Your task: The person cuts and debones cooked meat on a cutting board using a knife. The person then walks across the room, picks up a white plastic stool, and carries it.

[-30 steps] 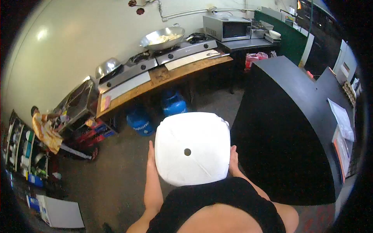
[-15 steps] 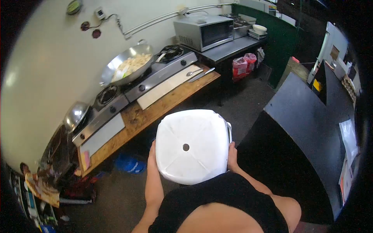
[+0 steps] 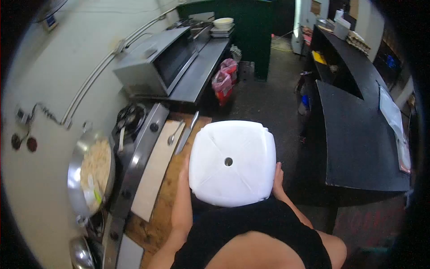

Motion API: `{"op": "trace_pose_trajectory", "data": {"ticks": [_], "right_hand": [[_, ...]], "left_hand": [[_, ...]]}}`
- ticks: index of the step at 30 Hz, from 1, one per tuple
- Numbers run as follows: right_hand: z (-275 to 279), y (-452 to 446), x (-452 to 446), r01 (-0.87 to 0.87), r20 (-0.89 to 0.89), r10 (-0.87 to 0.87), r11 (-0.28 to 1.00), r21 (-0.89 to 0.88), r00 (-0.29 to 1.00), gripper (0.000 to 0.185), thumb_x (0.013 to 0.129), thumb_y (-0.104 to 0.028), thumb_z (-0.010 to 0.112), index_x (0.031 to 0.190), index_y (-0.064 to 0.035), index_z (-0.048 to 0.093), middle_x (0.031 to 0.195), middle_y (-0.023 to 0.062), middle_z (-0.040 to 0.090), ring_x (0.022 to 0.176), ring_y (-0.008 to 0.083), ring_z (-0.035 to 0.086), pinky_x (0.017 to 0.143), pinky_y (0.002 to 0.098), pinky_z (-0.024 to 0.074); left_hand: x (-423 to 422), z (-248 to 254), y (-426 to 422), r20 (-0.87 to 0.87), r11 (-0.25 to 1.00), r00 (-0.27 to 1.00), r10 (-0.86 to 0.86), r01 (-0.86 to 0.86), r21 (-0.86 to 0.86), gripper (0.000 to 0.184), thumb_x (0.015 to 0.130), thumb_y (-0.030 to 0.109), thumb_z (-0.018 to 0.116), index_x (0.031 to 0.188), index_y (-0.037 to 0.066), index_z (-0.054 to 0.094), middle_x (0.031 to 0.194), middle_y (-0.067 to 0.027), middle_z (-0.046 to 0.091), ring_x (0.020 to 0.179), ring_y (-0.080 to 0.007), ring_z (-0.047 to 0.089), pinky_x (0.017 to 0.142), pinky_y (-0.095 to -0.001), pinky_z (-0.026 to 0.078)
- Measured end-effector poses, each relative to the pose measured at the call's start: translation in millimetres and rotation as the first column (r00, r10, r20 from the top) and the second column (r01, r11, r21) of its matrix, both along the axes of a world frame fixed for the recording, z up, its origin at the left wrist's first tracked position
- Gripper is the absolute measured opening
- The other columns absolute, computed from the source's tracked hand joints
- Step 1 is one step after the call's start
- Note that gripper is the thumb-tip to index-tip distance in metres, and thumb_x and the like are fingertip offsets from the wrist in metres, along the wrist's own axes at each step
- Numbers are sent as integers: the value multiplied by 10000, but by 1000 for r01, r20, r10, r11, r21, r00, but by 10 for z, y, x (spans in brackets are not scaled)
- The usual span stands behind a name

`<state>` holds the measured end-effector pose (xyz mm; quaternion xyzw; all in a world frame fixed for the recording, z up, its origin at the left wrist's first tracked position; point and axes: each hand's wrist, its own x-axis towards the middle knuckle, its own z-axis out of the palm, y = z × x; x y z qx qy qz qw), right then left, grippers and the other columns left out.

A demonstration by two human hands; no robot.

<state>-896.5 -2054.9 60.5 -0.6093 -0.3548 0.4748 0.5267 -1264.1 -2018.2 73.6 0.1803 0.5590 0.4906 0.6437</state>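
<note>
A white plastic stool, its square seat facing up with a round hole in the centre, is held out in front of my body. My left hand grips its left side, with the fingertips hidden beneath the seat. On the opposite side, my right hand is closed against the stool's edge, its fingers partly out of sight. The legs of the stool do not show. Left of it lie a knife and a spoon on and beside a pale board.
Along the left wall stand a gas stove, a wok of pale food pieces and a microwave. Red bins sit under the metal counter. A black counter borders the dark floor on the right.
My view has turned to the right, so the stove and wok have shifted left and the aisle lies ahead. Both hands still hold the stool in front of me.
</note>
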Motion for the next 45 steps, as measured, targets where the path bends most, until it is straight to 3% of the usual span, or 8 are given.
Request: {"op": "trace_pose_trajectory", "data": {"ticks": [7,10,16,25,29,35,38,45], "right_hand": [[11,668,69,280,-54,-278,959,46,959,555,951,-495,283,723,-44,513,685,12,496,607,111,433,549,293,372],[180,1098,46,390,-100,-390,921,-18,915,593,945,-514,266,759,-25,545,703,29,533,638,124,478,574,279,394],[-228,2642,605,449,-145,-438,892,49,887,627,942,-526,249,841,1,574,740,36,547,655,131,484,610,273,405],[136,4474,1431,469,-140,-461,883,27,876,646,933,-535,284,915,38,581,837,67,573,746,146,516,695,275,419],[10,5331,1752,582,-95,-579,813,-2,809,618,933,-523,310,833,21,586,770,58,571,692,133,515,641,267,418],[-101,7174,2408,638,-98,-631,768,65,770,599,935,-509,328,730,-1,570,685,37,560,609,113,499,559,259,404],[22,8013,2796,690,-104,-682,718,89,724,598,933,-511,333,725,-2,569,679,39,561,595,115,499,550,258,406],[-77,9376,3553,719,-95,-715,694,24,693,607,928,-519,345,725,4,577,655,41,562,554,114,502,524,255,413]], "left_hand": [[200,-381,1822,31,943,953,-303,295,154,590,914,464,302,1197,-10,508,1135,-135,564,966,-201,552,861,-309,435],[409,-698,2704,-134,934,942,-308,327,147,557,907,443,332,1161,-11,532,1102,-128,578,958,-194,551,867,-289,423],[1102,-122,4213,-214,910,921,-325,366,195,542,896,441,364,1137,-12,540,1048,-115,596,929,-192,556,845,-281,425],[1994,-178,6265,-95,861,890,-447,456,224,556,905,432,322,1161,-20,521,1086,-129,584,921,-185,569,790,-293,461],[2387,-591,7421,-139,869,876,-462,479,129,558,912,413,319,1226,-22,470,1134,-144,568,979,-212,569,847,-299,451],[3285,-281,9260,-294,834,843,-451,515,199,598,912,437,298,1234,-37,471,1165,-141,559,1034,-207,542,896,-286,403],[3701,-85,10150,-96,788,795,-599,607,106,587,911,434,295,1215,-26,495,1151,-131,569,1021,-199,543,892,-288,403],[4752,-440,11799,-73,775,785,-616,620,124,461,908,408,391,1125,38,561,1028,-83,609,883,-180,578,759,-304,475]]}}
